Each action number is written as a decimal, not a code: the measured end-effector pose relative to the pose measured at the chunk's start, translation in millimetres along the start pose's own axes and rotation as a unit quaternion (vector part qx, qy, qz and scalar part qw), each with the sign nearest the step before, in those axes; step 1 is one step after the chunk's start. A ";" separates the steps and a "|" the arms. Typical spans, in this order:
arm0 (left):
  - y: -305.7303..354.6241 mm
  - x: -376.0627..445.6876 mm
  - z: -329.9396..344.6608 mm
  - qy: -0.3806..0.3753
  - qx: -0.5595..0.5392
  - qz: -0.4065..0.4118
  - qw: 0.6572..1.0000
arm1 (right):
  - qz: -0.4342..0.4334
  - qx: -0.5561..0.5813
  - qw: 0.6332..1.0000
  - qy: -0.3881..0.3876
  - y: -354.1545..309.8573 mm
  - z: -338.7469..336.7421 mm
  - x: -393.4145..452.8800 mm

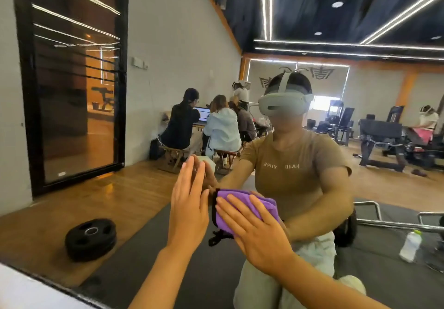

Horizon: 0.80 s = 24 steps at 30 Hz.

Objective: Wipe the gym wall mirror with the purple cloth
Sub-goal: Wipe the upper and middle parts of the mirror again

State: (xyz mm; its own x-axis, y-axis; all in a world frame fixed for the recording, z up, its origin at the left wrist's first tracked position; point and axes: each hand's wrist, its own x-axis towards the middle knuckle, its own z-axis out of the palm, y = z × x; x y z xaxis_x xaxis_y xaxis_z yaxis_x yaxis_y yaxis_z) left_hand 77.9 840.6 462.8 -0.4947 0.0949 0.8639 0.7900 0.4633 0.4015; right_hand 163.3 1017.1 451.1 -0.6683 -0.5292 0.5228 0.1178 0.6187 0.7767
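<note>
Right hand point(259, 231), fingers spread flat, presses the purple cloth point(242, 209) against the wall mirror point(300, 32) low down; left hand point(188, 210) braces flat beside it; best to keep even pressure and sweep overlapping passes.

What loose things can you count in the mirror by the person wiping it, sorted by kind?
Purple cloth: 1, pressed flat to the mirror under the right hand
Stack of black weight plates: 1
White bottle with green cap: 1
Total: 3
</note>
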 end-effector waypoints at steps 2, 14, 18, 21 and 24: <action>-4.0 -6.1 -0.4 -0.013 0.025 0.014 1.000 | -0.016 0.004 1.000 -0.019 -14.0 5.5 -15.4; 24.8 -37.3 5.2 -0.074 0.025 0.003 0.997 | 0.258 0.026 0.955 0.143 162.4 -58.0 35.2; 44.4 -40.0 18.3 -0.075 -0.004 -0.040 0.996 | 0.279 0.038 0.945 0.166 112.3 -42.7 10.1; 49.6 -45.6 26.1 -0.077 -0.017 -0.052 0.996 | 0.193 0.055 0.975 0.099 57.7 -18.0 -42.0; 58.9 -53.0 28.9 -0.084 -0.024 -0.060 0.994 | 0.120 0.034 0.991 0.041 16.3 2.8 -103.9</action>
State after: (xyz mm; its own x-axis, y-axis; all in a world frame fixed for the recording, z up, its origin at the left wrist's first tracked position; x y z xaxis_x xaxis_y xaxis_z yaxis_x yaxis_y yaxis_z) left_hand 140.2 888.4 431.9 -0.6372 0.1892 0.7471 0.7355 0.4389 0.5161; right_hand 232.6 1083.8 408.4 -0.5652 -0.4054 0.7184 0.2142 0.7689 0.6024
